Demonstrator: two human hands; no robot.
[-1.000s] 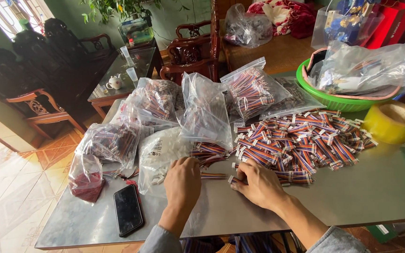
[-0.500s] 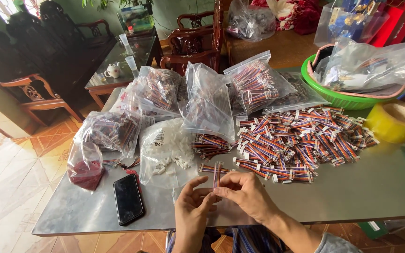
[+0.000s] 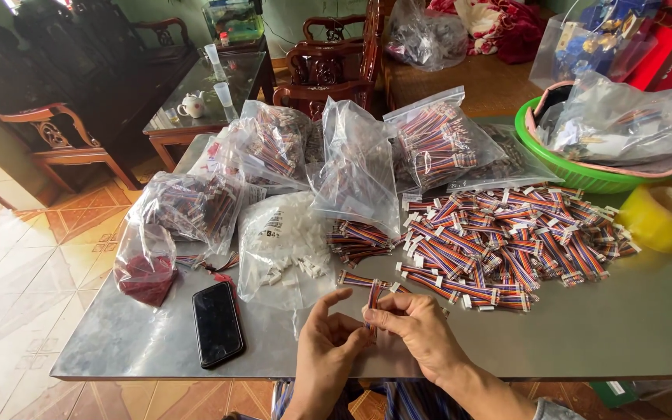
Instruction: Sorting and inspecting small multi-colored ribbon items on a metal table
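A: Holding one short multicolour wire lead (image 3: 372, 299) low centre of the frame, just above the near edge of the metal table (image 3: 569, 342). Right hand (image 3: 421, 334) pinches it between thumb and fingertips; left hand (image 3: 327, 350) has thumb and forefinger closing on its lower end, other fingers raised and spread.

B: How does it handle?

A: Looks very light and floppy, thin ribbon of wires with a small white plastic connector at the end. I'd grip at the connector, the stiff part; mid-wire just bends.

B: Fragile?

A: Probably not the wires, but connector pins likely are. Don't yank.

B: Stock?

A: Loose pile of leads (image 3: 507, 241) centre right, well apart from the hands. Bag of white connectors (image 3: 285, 249) just above the left hand; black phone (image 3: 217, 323) lower left.
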